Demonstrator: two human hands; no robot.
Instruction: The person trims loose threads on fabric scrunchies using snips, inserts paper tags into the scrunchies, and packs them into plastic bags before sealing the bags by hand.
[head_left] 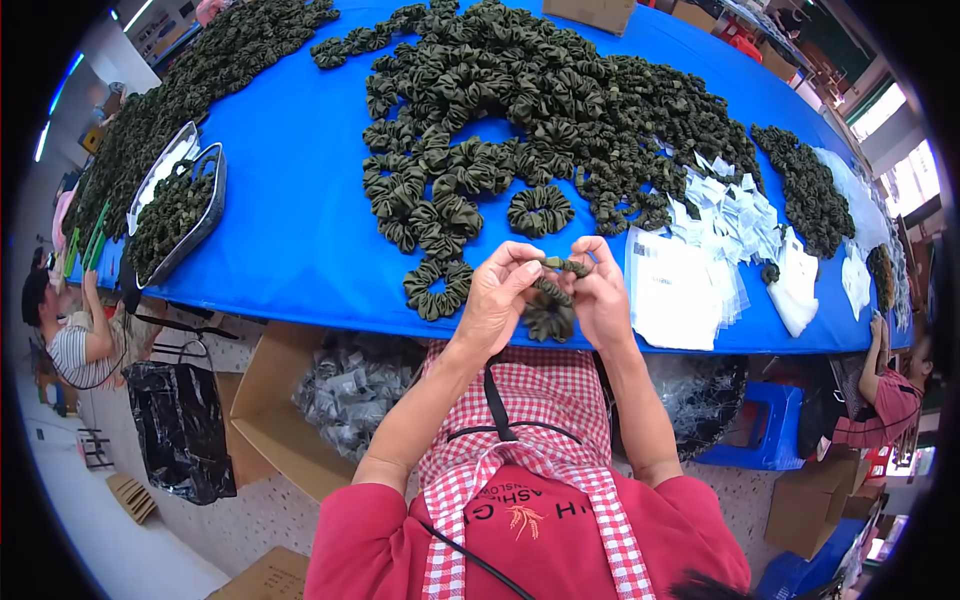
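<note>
At the table's front edge, both my hands are closed on dark green scrunchies. My left hand [493, 300] pinches a small gathered band at its left end. On the other end, the fingers of my right hand [604, 297] are curled. Below the fingers hangs a fuller scrunchie [550, 318]; whether it is one piece with the band above I cannot tell. A loose scrunchie [436, 289] lies left of my left hand, and another scrunchie [540, 211] lies just beyond my fingers on the blue tablecloth [290, 230].
A large scrunchie pile [490, 75] covers the table's middle. To the right are clear plastic bags [675, 290] and small white packets [735, 215]. A basket [212, 205] of scrunchies stands left. People sit at the far left [85, 335] and far right [890, 400]. An open carton [290, 400] is below the edge.
</note>
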